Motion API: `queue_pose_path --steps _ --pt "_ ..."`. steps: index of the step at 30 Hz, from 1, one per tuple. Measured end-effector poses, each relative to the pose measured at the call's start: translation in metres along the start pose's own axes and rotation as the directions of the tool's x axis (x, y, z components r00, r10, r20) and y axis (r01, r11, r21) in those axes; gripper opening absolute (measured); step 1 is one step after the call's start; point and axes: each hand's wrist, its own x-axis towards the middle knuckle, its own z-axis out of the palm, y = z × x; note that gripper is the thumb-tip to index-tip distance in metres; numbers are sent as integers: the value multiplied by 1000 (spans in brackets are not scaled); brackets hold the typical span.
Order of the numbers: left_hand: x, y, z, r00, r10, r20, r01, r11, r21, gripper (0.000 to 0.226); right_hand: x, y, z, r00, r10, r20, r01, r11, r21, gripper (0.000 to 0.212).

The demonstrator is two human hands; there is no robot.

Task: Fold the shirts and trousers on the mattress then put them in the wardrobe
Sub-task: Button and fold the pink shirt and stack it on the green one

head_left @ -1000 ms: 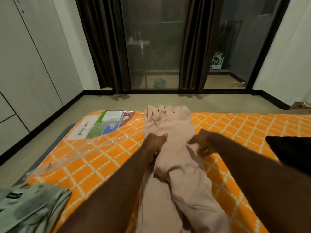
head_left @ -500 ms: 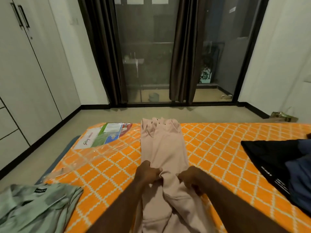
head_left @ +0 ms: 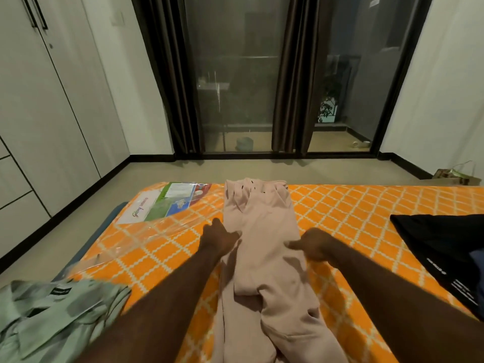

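Mattress (head_left: 353, 218): pink trousers (head_left: 262, 231), green shirt (head_left: 52, 318), black garment (head_left: 445, 239), plastic packet (head_left: 167, 203).

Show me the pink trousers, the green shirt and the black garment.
pink trousers (head_left: 262, 231), head view, flat middle of the cloth.
green shirt (head_left: 52, 318), head view, crumpled body, lower left.
black garment (head_left: 445, 242), head view, plain cloth near right edge.

pink trousers (head_left: 262, 226) stretched lengthwise, on orange mattress (head_left: 353, 213)

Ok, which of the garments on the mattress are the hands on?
The pale pink trousers in the middle: left hand and right hand touch their edges. The green shirt at near left and black garment at right lie untouched.
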Motion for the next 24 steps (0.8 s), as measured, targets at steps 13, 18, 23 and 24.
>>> queue_pose_path --steps 13,18,23,24 --pt "173 53 13 978 -142 153 208 708 -675 48 223 -54 -5 999 23 -44 14 724 690 63" --pt "151 58 4 985 -133 107 168 638 -751 36 187 -73 -18 999 -37 32 3 705 709 45" --pt "77 45 -18 984 175 30 -54 461 -886 22 111 -60 -22 936 -310 -168 344 703 622 32" --pt "59 35 -20 971 240 -19 -135 475 -870 23 93 -53 -21 920 -348 -180 383 707 594 25"
